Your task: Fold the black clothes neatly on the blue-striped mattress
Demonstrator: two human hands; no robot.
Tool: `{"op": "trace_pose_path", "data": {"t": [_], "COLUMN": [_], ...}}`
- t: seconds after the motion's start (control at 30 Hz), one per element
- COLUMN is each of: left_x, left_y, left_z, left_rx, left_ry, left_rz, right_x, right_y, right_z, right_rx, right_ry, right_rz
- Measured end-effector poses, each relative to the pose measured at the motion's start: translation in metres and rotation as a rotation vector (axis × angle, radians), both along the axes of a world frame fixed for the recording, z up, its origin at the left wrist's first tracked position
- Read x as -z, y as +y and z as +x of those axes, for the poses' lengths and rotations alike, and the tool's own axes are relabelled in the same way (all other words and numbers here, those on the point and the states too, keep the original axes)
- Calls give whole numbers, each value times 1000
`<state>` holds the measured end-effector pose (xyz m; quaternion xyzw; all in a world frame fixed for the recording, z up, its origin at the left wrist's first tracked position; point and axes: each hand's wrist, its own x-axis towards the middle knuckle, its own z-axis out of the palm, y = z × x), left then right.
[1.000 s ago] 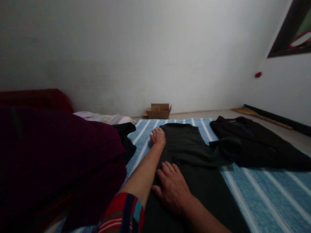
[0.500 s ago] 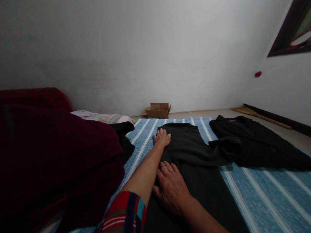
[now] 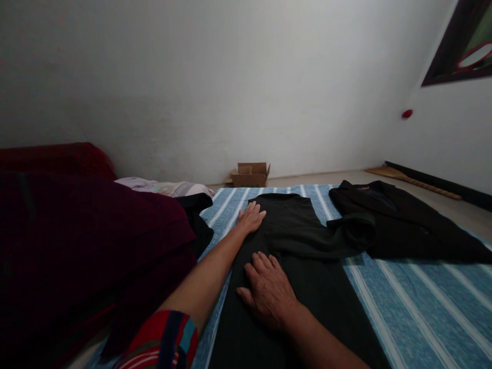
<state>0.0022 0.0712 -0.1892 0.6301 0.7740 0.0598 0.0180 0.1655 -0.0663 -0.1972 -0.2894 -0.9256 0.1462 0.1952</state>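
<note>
A dark folded garment lies lengthwise on a blue striped sheet. My left hand reaches out and lies flat on the garment's far left edge, fingers stretched out. Nearer to me, my right hand rests palm down on the garment's middle, fingers spread. Neither hand holds anything.
A second black garment lies spread to the right, touching the first. A dark red heap of cloth fills the left. A pale pillow sits behind it. An open cardboard box stands by the white wall.
My left hand slid forward along the garment's left edge and then spread flat. My right hand shifted slightly toward me. The view turned a little to the right.
</note>
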Motion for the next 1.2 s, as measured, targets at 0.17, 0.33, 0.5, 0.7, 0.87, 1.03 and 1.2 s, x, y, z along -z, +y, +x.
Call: {"op": "trace_pose_path", "data": {"t": [0.17,0.33,0.5,0.7,0.87,1.03,1.2], "left_x": [11,3,-3,6,-8,-17,-13], "left_y": [-3,-16,-72,-165,-234,-292,-330], "left_z": [-2,4,12,18,50,84,99], "left_rx": [91,101,139,133,67,102,200], "left_ry": [16,46,66,-68,-122,-98,-94], "left_rz": [-90,-65,-54,-54,-131,-185,-206], "right_x": [0,2,5,7,0,-16,-32], "right_y": [0,0,1,2,-2,-27,-63], "right_z": [1,0,0,0,6,32,67], "right_rx": [-7,-3,-8,-31,-37,11,17], "right_ry": [-24,-25,2,-41,-114,-109,-108], "right_rz": [3,10,24,22,19,40,75]}}
